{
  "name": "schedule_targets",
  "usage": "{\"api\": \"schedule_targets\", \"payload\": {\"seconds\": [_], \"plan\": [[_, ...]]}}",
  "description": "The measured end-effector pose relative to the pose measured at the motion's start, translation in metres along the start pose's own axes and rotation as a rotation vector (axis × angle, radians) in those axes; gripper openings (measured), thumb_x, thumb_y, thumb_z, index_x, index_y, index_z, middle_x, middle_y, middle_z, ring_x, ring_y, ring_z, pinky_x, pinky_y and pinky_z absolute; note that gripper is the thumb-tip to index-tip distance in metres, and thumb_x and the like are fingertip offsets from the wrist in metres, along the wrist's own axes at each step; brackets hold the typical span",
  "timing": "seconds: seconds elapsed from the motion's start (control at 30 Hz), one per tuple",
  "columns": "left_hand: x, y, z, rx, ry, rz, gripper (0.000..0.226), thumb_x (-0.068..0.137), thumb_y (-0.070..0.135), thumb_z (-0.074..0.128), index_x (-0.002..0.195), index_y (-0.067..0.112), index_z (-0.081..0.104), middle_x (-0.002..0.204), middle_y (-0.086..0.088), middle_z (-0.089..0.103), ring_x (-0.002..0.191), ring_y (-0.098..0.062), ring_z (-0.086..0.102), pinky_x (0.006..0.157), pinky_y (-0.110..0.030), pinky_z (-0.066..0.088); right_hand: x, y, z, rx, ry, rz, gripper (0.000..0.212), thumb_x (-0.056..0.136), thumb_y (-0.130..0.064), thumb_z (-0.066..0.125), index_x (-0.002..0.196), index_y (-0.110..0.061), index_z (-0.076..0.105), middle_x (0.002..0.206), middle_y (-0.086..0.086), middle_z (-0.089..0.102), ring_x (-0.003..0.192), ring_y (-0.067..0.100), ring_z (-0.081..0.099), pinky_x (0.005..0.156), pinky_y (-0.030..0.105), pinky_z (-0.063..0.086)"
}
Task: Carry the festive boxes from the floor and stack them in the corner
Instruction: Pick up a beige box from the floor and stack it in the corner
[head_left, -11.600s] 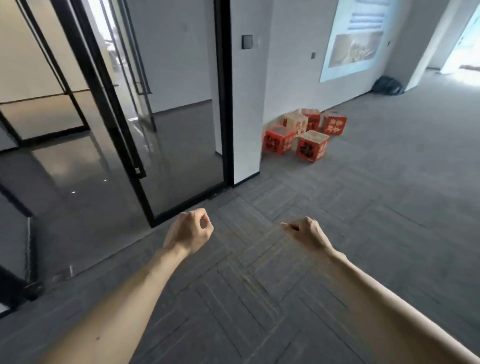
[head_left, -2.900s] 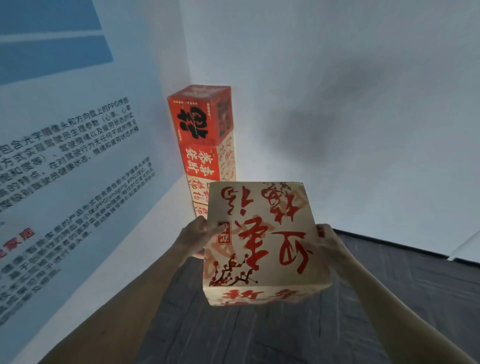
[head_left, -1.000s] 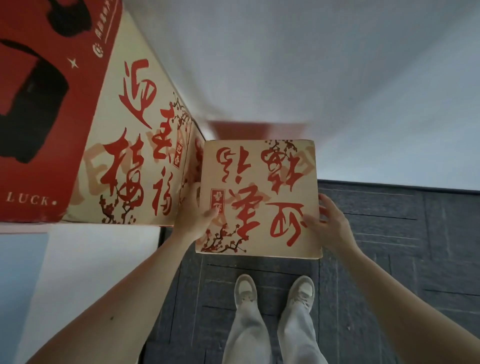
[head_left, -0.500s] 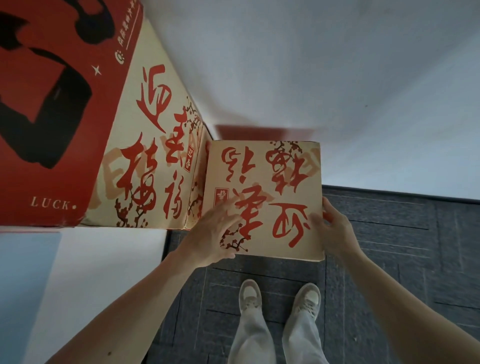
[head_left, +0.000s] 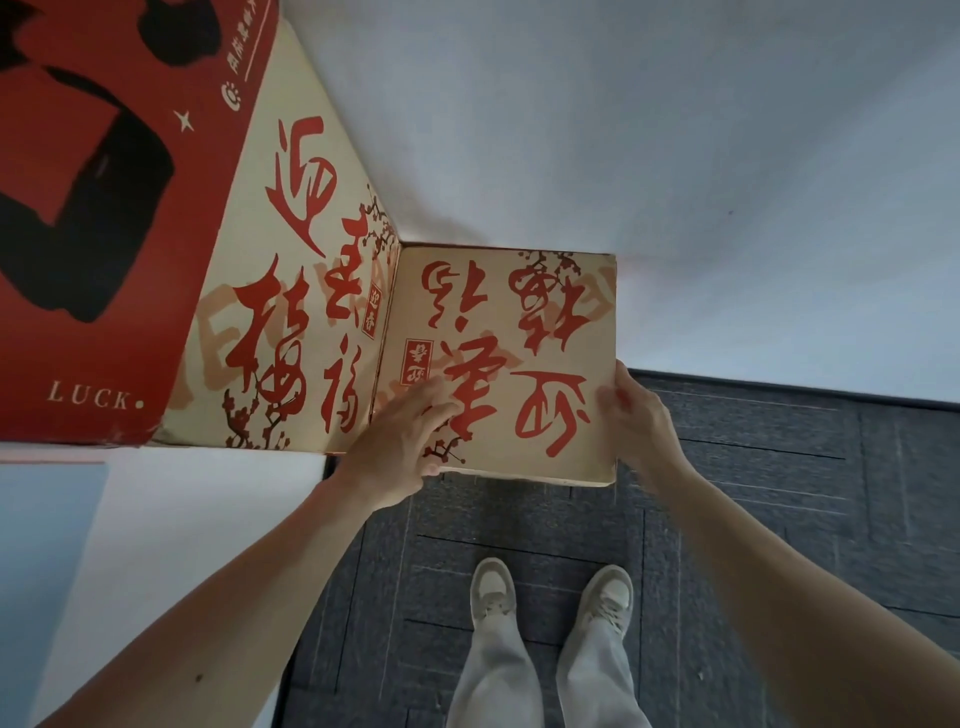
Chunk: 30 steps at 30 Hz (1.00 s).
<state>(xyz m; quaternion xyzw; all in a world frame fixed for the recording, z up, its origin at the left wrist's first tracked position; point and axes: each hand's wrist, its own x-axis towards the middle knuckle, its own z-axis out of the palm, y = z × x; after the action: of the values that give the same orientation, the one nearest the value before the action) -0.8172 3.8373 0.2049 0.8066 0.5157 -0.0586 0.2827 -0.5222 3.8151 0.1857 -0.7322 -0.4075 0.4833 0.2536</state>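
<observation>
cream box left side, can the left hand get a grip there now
Probably not: the cream box looks pressed against the stack, with no gap showing on that side. The left hand lies flat on its top; only the right hand has a free edge.

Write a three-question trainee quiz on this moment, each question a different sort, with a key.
1. True or false: the left hand lies with its fingers on the top face of the cream box.
2. Pick one. What stands directly to the left of the cream box? A) the stack of boxes B) a chair C) a glass door
3. Fill the gap: the right hand grips the cream box at its ____ edge.

Key: 1 true; 2 A; 3 right.
</observation>
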Motion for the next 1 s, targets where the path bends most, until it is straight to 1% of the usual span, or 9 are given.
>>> {"api": "schedule_targets", "payload": {"seconds": [0.13, 0.23, 0.33, 0.53, 0.7, 0.77, 0.83, 0.93, 1.0], "plan": [[0.003, 0.003, -0.001, 0.054, -0.004, 0.036, 0.075, 0.084, 0.013, 0.075, 0.148, 0.025, 0.038, 0.164, 0.005, 0.014, 0.153, -0.018, 0.009, 0.120, -0.043, 0.020, 0.000, 0.005, 0.000, -0.005, 0.016, 0.002, 0.035, 0.106, -0.030, 0.036, 0.138, -0.032, 0.050, 0.106, -0.011, 0.069, 0.091, 0.009, 0.068, 0.076, 0.034, 0.060], [0.005, 0.003, 0.001, 0.076, -0.012, 0.026, 0.077, 0.084, 0.013, 0.076, 0.148, 0.027, 0.037, 0.165, 0.006, 0.012, 0.153, -0.018, 0.009, 0.119, -0.042, 0.019, 0.000, 0.008, 0.002, -0.026, 0.021, 0.003, 0.034, 0.106, -0.033, 0.036, 0.138, -0.036, 0.048, 0.109, -0.008, 0.071, 0.093, 0.016, 0.070, 0.080, 0.044, 0.061], [0.003, 0.003, 0.000, 0.072, -0.004, 0.010, 0.077, 0.083, 0.015, 0.077, 0.148, 0.029, 0.038, 0.164, 0.007, 0.016, 0.151, -0.020, 0.016, 0.119, -0.045, 0.030, -0.002, 0.007, -0.001, -0.054, -0.012, -0.002, 0.034, 0.105, -0.037, 0.035, 0.138, -0.040, 0.044, 0.113, -0.007, 0.070, 0.097, 0.020, 0.070, 0.083, 0.050, 0.060], [-0.003, 0.014, -0.007, 0.158, 0.015, 0.002, 0.074, 0.084, 0.023, 0.076, 0.147, 0.029, 0.038, 0.160, 0.006, 0.025, 0.145, -0.024, 0.033, 0.110, -0.043, 0.041, -0.019, -0.010, -0.010, -0.110, -0.021, -0.015, 0.034, 0.107, -0.025, 0.034, 0.138, -0.024, 0.048, 0.118, -0.004, 0.065, 0.100, 0.018, 0.065, 0.089, 0.045, 0.056], [-0.003, 0.031, -0.020, 0.242, -0.102, 0.000, 0.075, 0.083, 0.042, 0.074, 0.147, 0.025, 0.039, 0.158, 0.004, 0.029, 0.146, -0.021, 0.029, 0.115, -0.046, 0.031, -0.046, -0.011, -0.023, -0.163, 0.016, -0.035, 0.025, 0.107, -0.021, 0.039, 0.121, -0.021, 0.060, 0.112, -0.003, 0.070, 0.098, 0.018, 0.067, 0.090, 0.041, 0.057], [0.001, 0.043, -0.028, 0.264, -0.114, 0.029, 0.072, 0.081, 0.046, 0.074, 0.143, 0.024, 0.045, 0.154, 0.002, 0.036, 0.145, -0.021, 0.031, 0.115, -0.049, 0.032, -0.057, -0.010, -0.032, -0.198, 0.050, -0.003, 0.026, 0.106, -0.019, 0.042, 0.124, -0.016, 0.061, 0.118, 0.005, 0.069, 0.100, 0.025, 0.067, 0.084, 0.037, 0.056], [0.004, 0.059, -0.037, 0.272, -0.104, 0.052, 0.068, 0.081, 0.048, 0.073, 0.139, 0.026, 0.048, 0.149, 0.003, 0.042, 0.143, -0.023, 0.035, 0.112, -0.052, 0.039, -0.071, -0.009, -0.042, -0.216, 0.092, 0.011, 0.024, 0.105, -0.019, 0.044, 0.120, -0.012, 0.061, 0.112, 0.009, 0.071, 0.091, 0.031, 0.069, 0.073, 0.036, 0.053], [0.006, 0.094, -0.051, 0.242, -0.092, 0.086, 0.057, 0.082, 0.046, 0.070, 0.133, 0.028, 0.054, 0.145, 0.006, 0.047, 0.135, -0.023, 0.045, 0.108, -0.046, 0.044, -0.100, -0.009, -0.064, -0.204, 0.162, 0.008, 0.028, 0.102, -0.018, 0.048, 0.122, -0.010, 0.065, 0.116, 0.009, 0.072, 0.104, 0.029, 0.068, 0.084, 0.038, 0.053], [0.007, 0.127, -0.061, 0.221, -0.090, 0.113, 0.045, 0.087, 0.037, 0.066, 0.130, 0.026, 0.057, 0.142, 0.005, 0.051, 0.128, -0.022, 0.051, 0.105, -0.041, 0.043, -0.123, -0.008, -0.085, -0.186, 0.195, 0.008, 0.030, 0.102, -0.019, 0.049, 0.124, -0.010, 0.067, 0.118, 0.006, 0.072, 0.106, 0.026, 0.068, 0.087, 0.033, 0.051]]}}
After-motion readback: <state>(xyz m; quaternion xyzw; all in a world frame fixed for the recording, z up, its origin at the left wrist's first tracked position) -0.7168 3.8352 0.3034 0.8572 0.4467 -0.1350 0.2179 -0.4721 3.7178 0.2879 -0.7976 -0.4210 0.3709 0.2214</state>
